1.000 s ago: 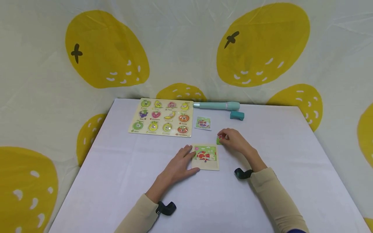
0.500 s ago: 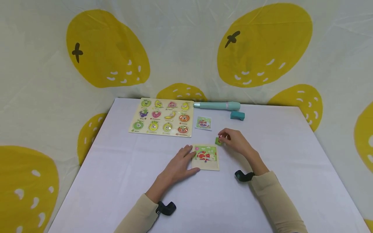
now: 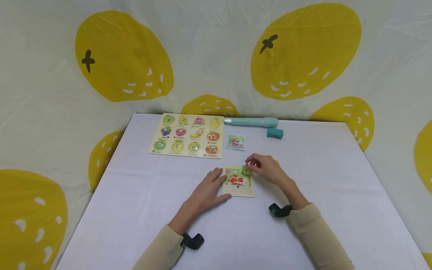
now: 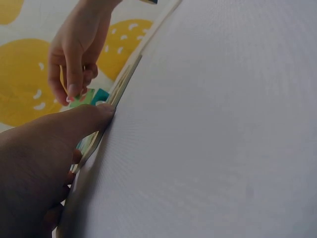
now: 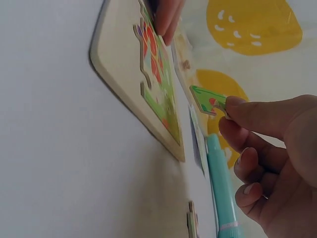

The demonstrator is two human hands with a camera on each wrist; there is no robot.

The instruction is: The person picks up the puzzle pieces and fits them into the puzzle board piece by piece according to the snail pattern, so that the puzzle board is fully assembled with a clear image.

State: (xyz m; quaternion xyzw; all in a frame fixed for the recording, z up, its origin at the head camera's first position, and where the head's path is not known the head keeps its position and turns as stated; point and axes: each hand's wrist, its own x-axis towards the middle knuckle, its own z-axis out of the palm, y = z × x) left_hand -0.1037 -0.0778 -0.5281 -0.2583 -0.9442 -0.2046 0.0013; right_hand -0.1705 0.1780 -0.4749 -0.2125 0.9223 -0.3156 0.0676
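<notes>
A square wooden jigsaw puzzle board [image 3: 238,192] lies on the table, its upper part filled with green and red pieces and a bare strip along its near side. My left hand [image 3: 204,193] rests at the board's left side, fingers extended, thumb [image 4: 101,113] on its near edge. Between thumb and forefinger, my right hand [image 3: 269,170] pinches a green puzzle piece [image 5: 204,100] with a red patch. It holds the piece tilted above the board's upper right corner in the head view. Another small puzzle piece [image 5: 192,220] lies to the board's right, mostly hidden behind the right hand in the head view.
Behind the puzzle, a small square picture card [image 3: 235,143] lies flat. A wooden fruit board [image 3: 186,135] sits at the back left. Along the back edge are a large teal pen [image 3: 251,122] and a teal bridge-shaped block [image 3: 275,133], near the patterned cloth.
My right hand has picked up the green piece from the table and carried it left, over the board's upper right corner. My left hand has stayed in place.
</notes>
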